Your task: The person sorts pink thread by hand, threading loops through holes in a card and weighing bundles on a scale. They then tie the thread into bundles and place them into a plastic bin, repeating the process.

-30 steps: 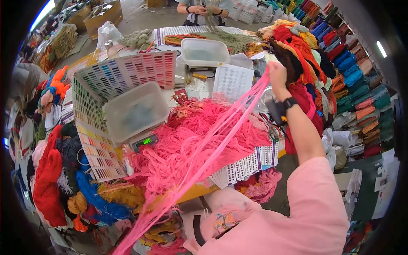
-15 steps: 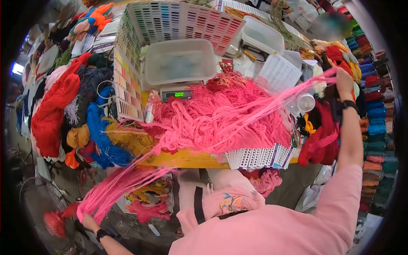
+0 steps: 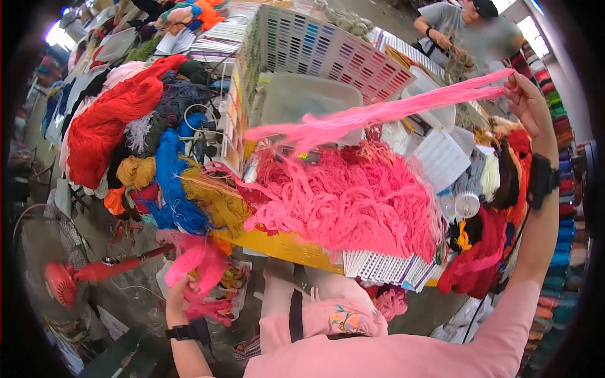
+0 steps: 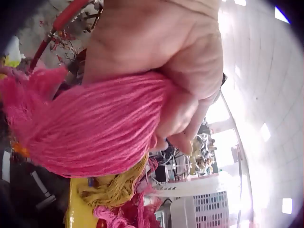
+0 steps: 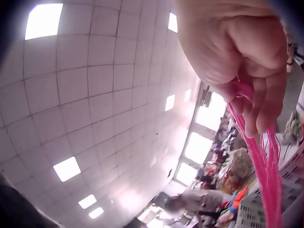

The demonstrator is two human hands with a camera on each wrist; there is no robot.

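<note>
My right hand (image 3: 529, 106), raised at the far right of the head view, grips one end of a long hank of bright pink yarn (image 3: 391, 110). The hank stretches leftward through the air above the table. In the right wrist view, pink strands (image 5: 261, 166) hang down from between curled fingers. Low on the left, beside the table's front edge, my left hand (image 3: 178, 297) holds a looped bundle of pink yarn (image 3: 200, 268). Thick parallel strands (image 4: 99, 126) spread from the thumb side in the left wrist view. A tangled pink yarn pile (image 3: 359, 205) covers the table's middle.
Behind the pile stand a clear plastic tub (image 3: 309, 94) and an upright colour chart (image 3: 334, 53). Sample cards (image 3: 387, 268) lie at the front edge. Coloured hanks (image 3: 116, 120) crowd the left side. A red fan (image 3: 61, 283) is low left. Another person (image 3: 447, 31) works across the table.
The right hand has gone up, and its hank has swung from slanting across the pile to nearly level above it. My left hand, out of view at first, has moved rightward toward the table.
</note>
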